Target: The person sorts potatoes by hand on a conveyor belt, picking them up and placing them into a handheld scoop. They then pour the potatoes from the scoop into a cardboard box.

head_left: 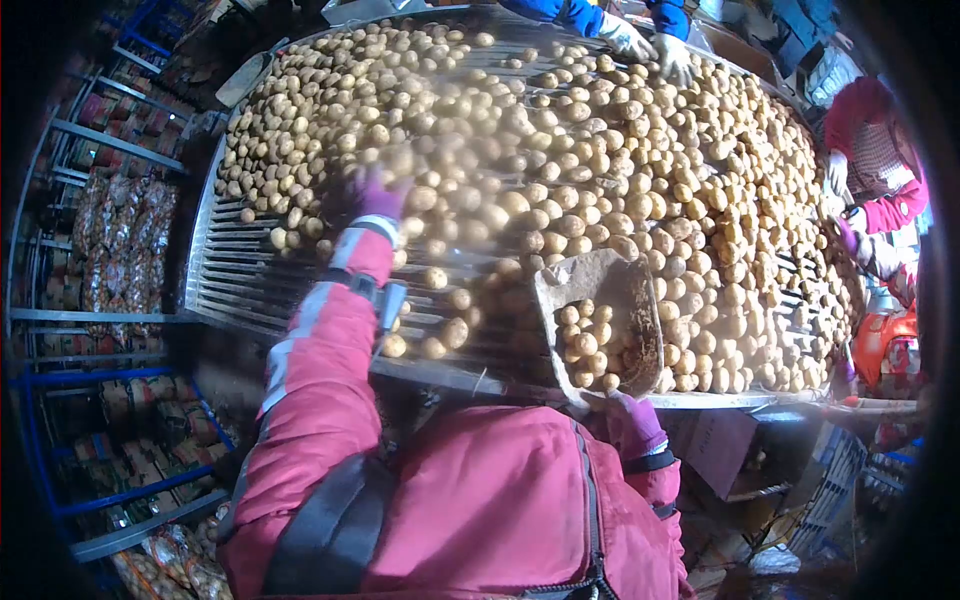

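Observation:
My left hand, in a purple glove, reaches out over the slatted sorting table among loose potatoes. Its fingers look spread, though motion blurs them and the potatoes beside them. Close to my body, my right hand, also purple-gloved, is closed around the handle end of a worn scoop. Several small potatoes lie inside the scoop, which rests at the table's near edge against the heap. Part of my right hand is hidden behind my pink jacket and the scoop.
Across the table, a co-worker's white-gloved hands touch the potatoes. At the right, another person in pink sleeves works at the edge. Metal racks with bagged goods stand left. A second scoop lies at the far left corner. Cardboard boxes sit below right.

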Demonstrator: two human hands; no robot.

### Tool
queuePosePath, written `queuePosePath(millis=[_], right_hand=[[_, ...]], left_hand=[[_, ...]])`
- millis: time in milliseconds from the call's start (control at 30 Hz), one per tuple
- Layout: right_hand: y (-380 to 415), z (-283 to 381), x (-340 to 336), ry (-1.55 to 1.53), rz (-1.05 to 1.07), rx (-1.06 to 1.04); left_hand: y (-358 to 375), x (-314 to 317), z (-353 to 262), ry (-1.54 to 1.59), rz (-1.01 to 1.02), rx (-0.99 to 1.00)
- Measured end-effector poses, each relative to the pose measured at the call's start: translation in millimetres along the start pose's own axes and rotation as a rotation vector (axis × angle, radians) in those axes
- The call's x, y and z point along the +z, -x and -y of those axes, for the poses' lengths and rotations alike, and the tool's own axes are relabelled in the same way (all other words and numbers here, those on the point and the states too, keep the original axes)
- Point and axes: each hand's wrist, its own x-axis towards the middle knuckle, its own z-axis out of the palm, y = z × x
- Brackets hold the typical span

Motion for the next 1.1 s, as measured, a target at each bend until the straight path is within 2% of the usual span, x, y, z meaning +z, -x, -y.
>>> queuePosePath(millis=[33, 100, 133, 167, 200, 233, 267, 300, 367, 400, 433, 467, 533, 600, 633, 700, 767, 833, 900, 933, 967, 1033, 1100], right_hand=[[-2, 3, 3, 0.061, -0.027, -0.074], [-4, 9, 8, 0.190, -0.096, -0.217], [-8, 6, 5, 0.471, -0.122, -0.425], [-9, 12, 5, 0.588, -0.104, -0.448], [-10, 19, 6, 0.704, -0.089, -0.476], [-11, 25, 7, 0.817, -0.076, -0.508], [-15, 20, 1, 0.847, -0.032, -0.438], [-20, 6, -7, 0.760, -0.032, -0.372], [-29, -22, -23, 0.583, -0.049, -0.247], [-32, -32, -29, 0.391, -0.048, -0.184], [-31, -31, -29, 0.200, -0.046, -0.119], [-34, -25, -31, 0.305, -0.052, -0.120], [-31, 0, -22, 0.026, -0.148, 0.026], [-26, 14, -13, 0.048, -0.196, -0.009], [-25, 18, -9, 0.210, -0.198, -0.115], [-27, 10, -11, 0.082, -0.194, -0.086], [-36, -17, -24, -0.498, -0.172, 0.177], [-31, -19, -19, -0.355, -0.151, 0.111], [-25, -17, -12, -0.103, -0.127, -0.037], [-23, -9, -7, 0.074, -0.112, -0.157], [-20, 4, 0, 0.207, -0.115, -0.241], [-14, 30, 15, 0.475, -0.157, -0.410], [-21, 6, 3, 0.611, -0.119, -0.400]], left_hand=[[4, 0, -11, -0.184, 0.039, 0.081], [5, 10, -34, -0.117, 0.146, 0.050], [4, 19, -46, 0.210, 0.249, 0.016], [4, 27, -60, 0.541, 0.347, -0.019], [9, 0, -100, 0.715, 0.440, -0.020], [13, 6, -113, 0.606, 0.438, 0.053], [16, 13, -127, 0.497, 0.430, 0.125], [17, 52, -115, 0.102, 0.319, 0.258], [44, 59, -131, -0.007, 0.268, 0.368], [60, 65, -124, 0.014, 0.320, 0.443], [75, 64, -121, 0.039, 0.374, 0.517], [83, 59, -113, -0.088, 0.336, 0.738], [105, 26, -110, -0.136, 0.294, 0.885], [125, 1, -111, 0.020, 0.329, 0.743], [130, -10, -110, 0.095, 0.362, 0.678], [130, -32, -101, 0.229, 0.522, 0.563], [101, -56, -101, 0.235, 0.670, 0.243], [68, -23, -38, 0.418, 0.307, 0.345], [43, -27, -16, 0.214, 0.149, 0.281], [42, -13, -8, 0.355, 0.237, 0.172], [45, 2, -2, 0.207, 0.346, 0.201], [66, -34, -51, 0.472, 0.432, 0.161], [91, -28, -53, 0.367, 0.517, 0.226]])
